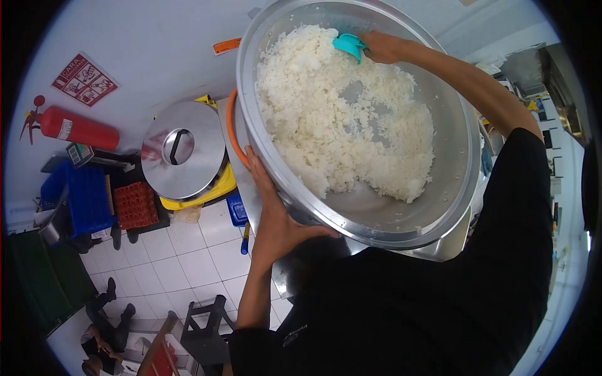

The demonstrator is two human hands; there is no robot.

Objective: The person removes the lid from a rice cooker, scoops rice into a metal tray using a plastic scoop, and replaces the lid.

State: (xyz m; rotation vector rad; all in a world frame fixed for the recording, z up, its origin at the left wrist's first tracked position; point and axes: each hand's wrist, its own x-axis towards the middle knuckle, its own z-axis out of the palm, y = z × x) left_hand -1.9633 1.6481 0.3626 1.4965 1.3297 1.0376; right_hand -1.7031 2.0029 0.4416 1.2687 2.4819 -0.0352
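A large metal basin (448, 172) fills the upper middle of the view, with cooked white rice (301, 106) heaped mostly on its left side. My right hand (382, 47) is closed round the handle of a turquoise scoop (348, 45), which touches the rice near the far rim. Against the near left rim, my left hand (279, 229) grips the basin's outer side, its thumb along the rim and its fingers by the orange handle (233, 128). Part of the basin's floor shows through gaps in the rice.
A round steel lid (183, 150) lies on a yellow container (219, 188) left of the basin. Further left are a fire extinguisher (78, 127), a blue crate (88, 197) and red egg trays (136, 205). A dark stool (205, 332) and a seated person (103, 341) are at lower left.
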